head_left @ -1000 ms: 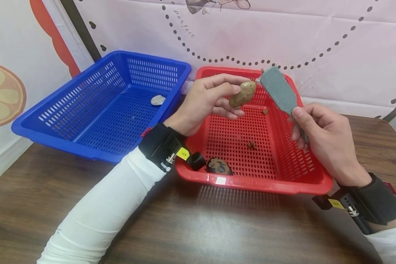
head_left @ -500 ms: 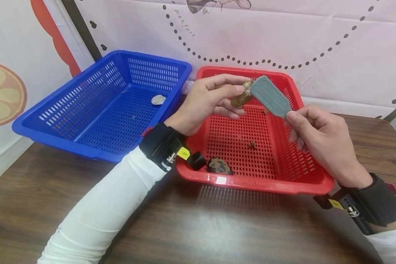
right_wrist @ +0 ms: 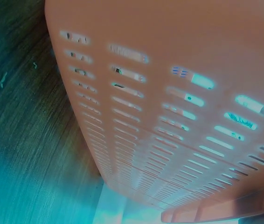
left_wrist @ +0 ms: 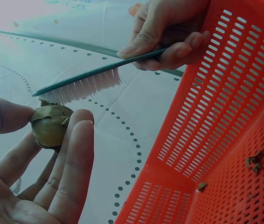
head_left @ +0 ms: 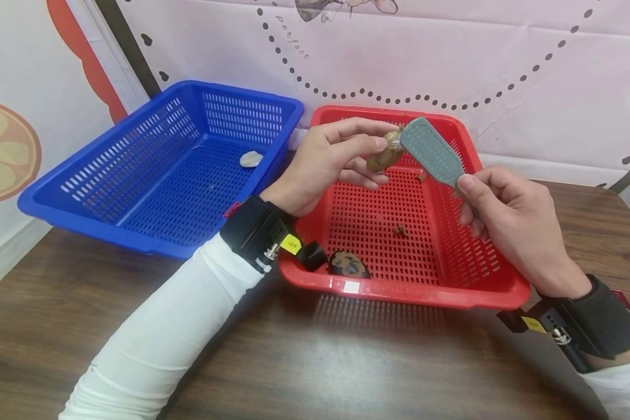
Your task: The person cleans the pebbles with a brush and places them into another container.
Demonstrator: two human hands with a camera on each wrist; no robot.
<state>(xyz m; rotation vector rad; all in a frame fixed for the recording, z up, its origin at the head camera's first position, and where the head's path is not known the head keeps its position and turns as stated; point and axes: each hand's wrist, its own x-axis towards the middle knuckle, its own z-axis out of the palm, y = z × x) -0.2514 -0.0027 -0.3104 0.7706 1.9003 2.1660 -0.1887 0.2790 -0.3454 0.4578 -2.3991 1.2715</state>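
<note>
My left hand (head_left: 336,154) pinches a smooth, oval, olive-brown stone (left_wrist: 50,123) between thumb and fingertips, above the red basket. Brown, mud-like clumps cling to the upper part of the stone. A small brush (head_left: 433,150) with a grey-green back and pale bristles is gripped by its handle in my right hand (head_left: 514,219). In the left wrist view, the bristle end meets the top of the stone. A dark oval stone (head_left: 349,265), patched with brown mud, lies in the near left corner of the red basket. The right wrist view does not show my right hand.
The red perforated basket (head_left: 409,297) stands on the wooden table (head_left: 346,361), with brown crumbs (head_left: 401,231) on its floor. To its left is a blue basket (head_left: 110,238) holding a whitish flat oval piece (head_left: 251,158). A printed pale cloth (head_left: 425,52) hangs behind both.
The brush has moved left and down with my right hand, from raised beyond the stone to bristles against it, then shifted only slightly. My left hand and the stone stay nearly in place.
</note>
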